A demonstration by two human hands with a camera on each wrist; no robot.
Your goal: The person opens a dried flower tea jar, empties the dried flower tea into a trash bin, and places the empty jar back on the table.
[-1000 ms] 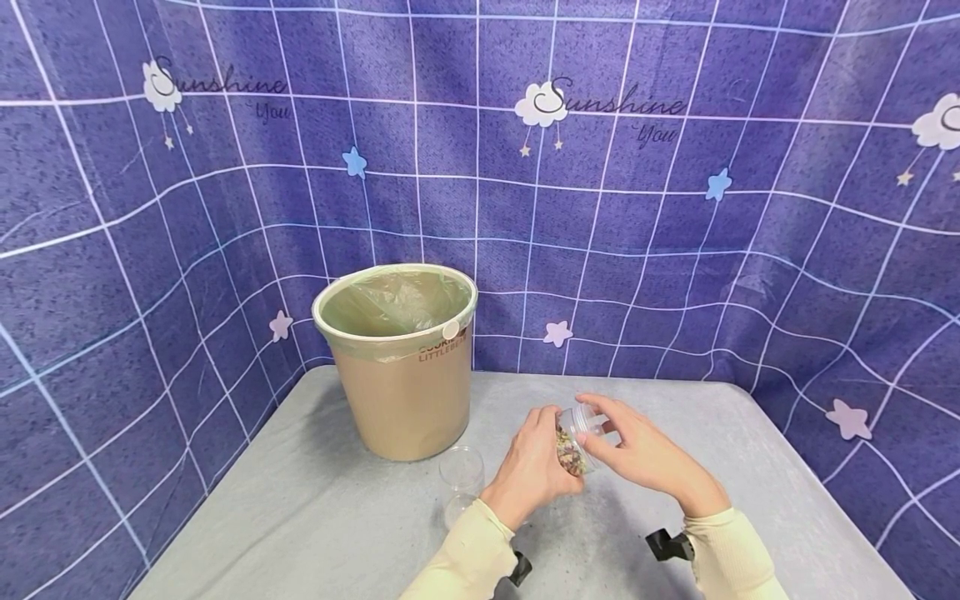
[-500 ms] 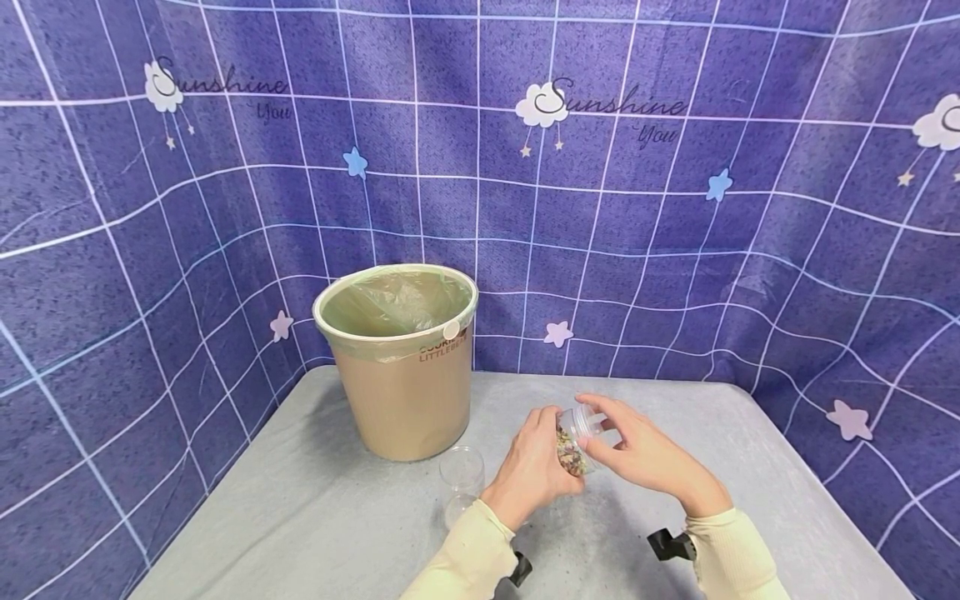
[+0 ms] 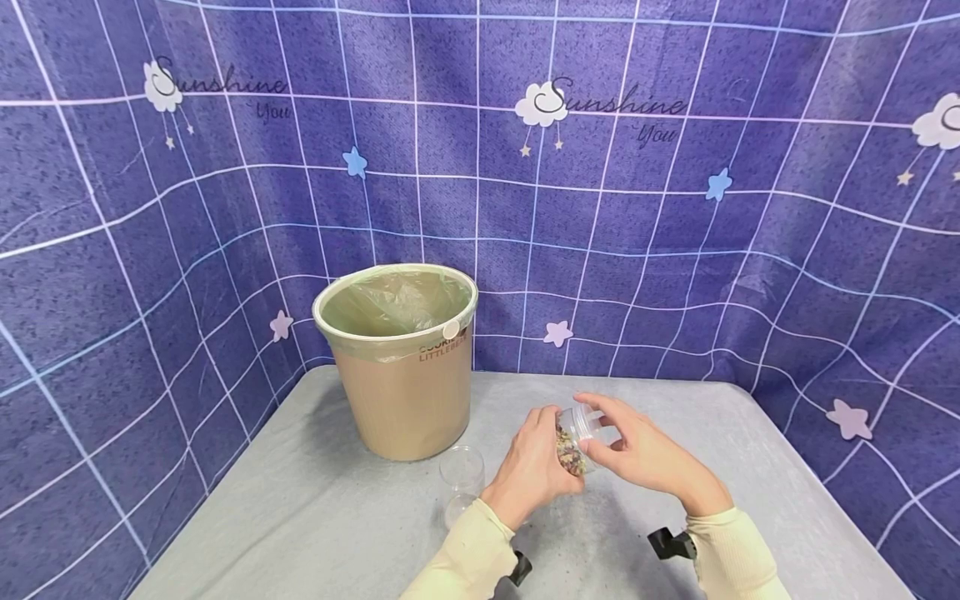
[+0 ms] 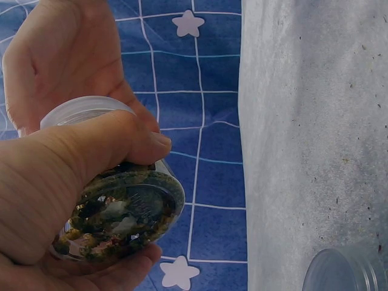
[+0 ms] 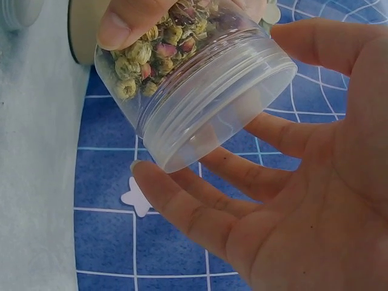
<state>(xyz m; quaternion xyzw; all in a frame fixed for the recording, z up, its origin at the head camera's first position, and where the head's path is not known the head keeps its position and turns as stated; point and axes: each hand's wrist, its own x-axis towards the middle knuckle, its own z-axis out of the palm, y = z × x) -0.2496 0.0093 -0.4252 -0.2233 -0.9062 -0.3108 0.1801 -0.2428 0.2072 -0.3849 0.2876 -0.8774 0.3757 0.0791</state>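
Note:
My left hand [image 3: 534, 467] grips the body of a clear plastic jar [image 3: 573, 450], held tilted above the table. Dried yellow and pink flower buds [image 5: 163, 51] lie in the jar, towards its base. A translucent screw lid [image 5: 221, 106] caps the end that faces right. My right hand [image 3: 641, 450] holds this lid by its edge, thumb and fingers spread around it and the palm off its top. In the left wrist view the left thumb [image 4: 115, 139] lies across the jar, and the buds show through its base.
Another clear container [image 3: 461, 475] stands on the grey table [image 3: 300, 517], left of my left forearm. Behind it is a beige bin [image 3: 405, 400] lined with a plastic bag. Small dark crumbs dot the tabletop in the left wrist view. A blue-purple grid cloth [image 3: 637, 292] hangs behind.
The flower buds have shifted slightly inside the jar. Both hands stay in nearly the same place on the jar and lid.

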